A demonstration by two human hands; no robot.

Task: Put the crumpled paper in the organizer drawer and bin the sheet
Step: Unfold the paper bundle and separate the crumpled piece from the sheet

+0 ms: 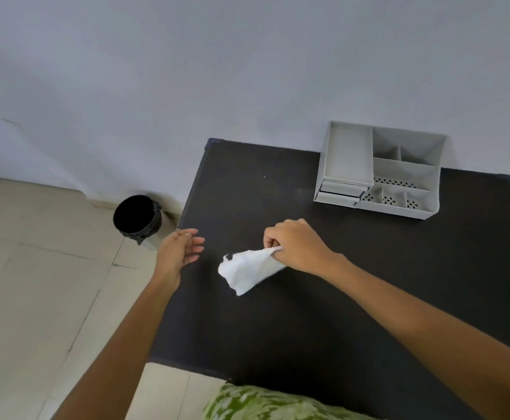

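A white crumpled sheet of paper hangs just above the black table, pinched at its upper right corner by my right hand. To its left, my left hand is open with fingers spread at the table's left edge, apart from the paper and holding nothing. The grey desk organizer stands at the table's back right; its small drawers sit at its lower left front. The black-lined bin stands on the floor left of the table.
A grey wall runs behind the table and bin. Beige floor tiles lie to the left. A green patterned garment shows at the bottom edge, near the table's front.
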